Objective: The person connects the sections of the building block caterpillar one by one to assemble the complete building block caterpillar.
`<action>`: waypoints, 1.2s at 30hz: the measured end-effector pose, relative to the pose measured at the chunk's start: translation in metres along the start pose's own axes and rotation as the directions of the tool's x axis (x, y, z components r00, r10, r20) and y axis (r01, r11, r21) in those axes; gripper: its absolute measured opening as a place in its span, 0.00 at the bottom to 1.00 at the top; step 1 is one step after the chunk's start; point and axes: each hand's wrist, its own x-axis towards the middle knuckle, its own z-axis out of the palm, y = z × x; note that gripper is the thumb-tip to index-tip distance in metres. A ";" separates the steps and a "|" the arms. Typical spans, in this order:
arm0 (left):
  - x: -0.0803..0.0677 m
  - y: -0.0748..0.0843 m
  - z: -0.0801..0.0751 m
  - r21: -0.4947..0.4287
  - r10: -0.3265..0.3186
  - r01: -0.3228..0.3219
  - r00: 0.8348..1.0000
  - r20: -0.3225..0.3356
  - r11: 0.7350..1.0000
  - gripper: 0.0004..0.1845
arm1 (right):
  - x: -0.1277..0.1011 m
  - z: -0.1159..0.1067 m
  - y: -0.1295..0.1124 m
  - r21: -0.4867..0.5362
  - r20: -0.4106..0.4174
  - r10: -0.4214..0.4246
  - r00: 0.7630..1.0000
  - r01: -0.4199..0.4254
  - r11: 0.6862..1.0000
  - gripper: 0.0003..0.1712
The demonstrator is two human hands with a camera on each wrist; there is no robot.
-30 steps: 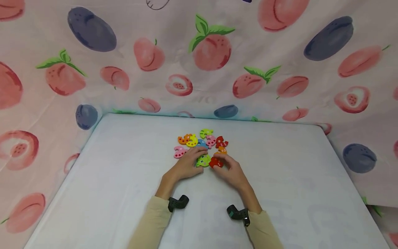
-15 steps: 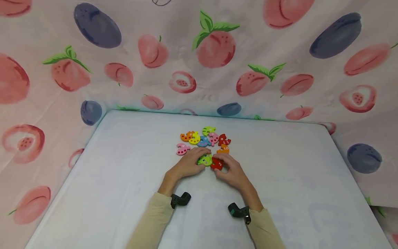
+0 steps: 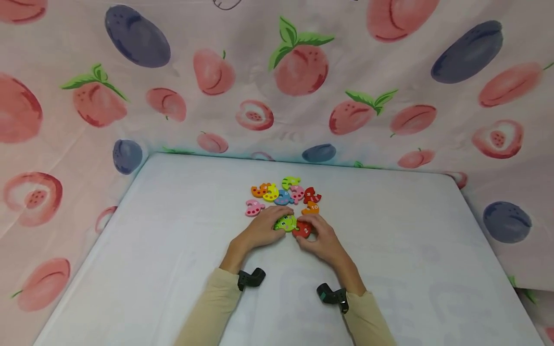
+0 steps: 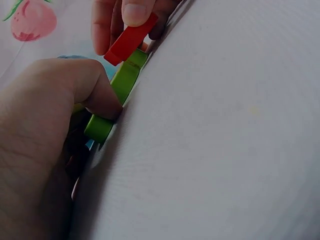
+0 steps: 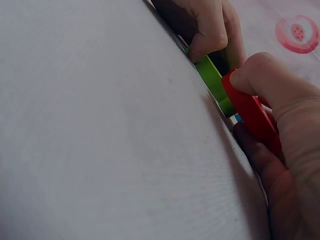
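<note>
Two hands (image 3: 259, 230) mid-table (image 3: 173, 240), edges far.

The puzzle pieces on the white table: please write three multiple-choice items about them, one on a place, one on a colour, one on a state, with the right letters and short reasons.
1. Where does the loose cluster of pieces lie?
A. beyond the hands
B. at the near table edge
C. on the patterned cloth

2. What colour is the piece that the right hand holds?
A. blue
B. red
C. yellow

3. How does the red piece stand against the green piece?
A. far apart
B. stacked flat underneath
C. tilted, its edge over the green one's end

Answers: 1 A, the head view shows it past the fingers. 2 B, the right wrist view shows the thumb on red. 3 C, the left wrist view shows it, with the left hand on the green.
</note>
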 end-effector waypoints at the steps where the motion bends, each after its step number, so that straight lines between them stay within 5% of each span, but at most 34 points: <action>1: 0.000 0.000 0.000 0.000 0.000 0.000 1.000 0.000 1.000 0.28 | 0.000 0.000 0.000 0.001 -0.002 0.006 1.000 -0.006 1.000 0.25; 36: -0.001 0.003 0.000 0.013 -0.020 0.020 1.000 0.008 1.000 0.28 | 0.000 0.000 -0.001 -0.016 0.011 0.069 0.998 -0.069 0.998 0.25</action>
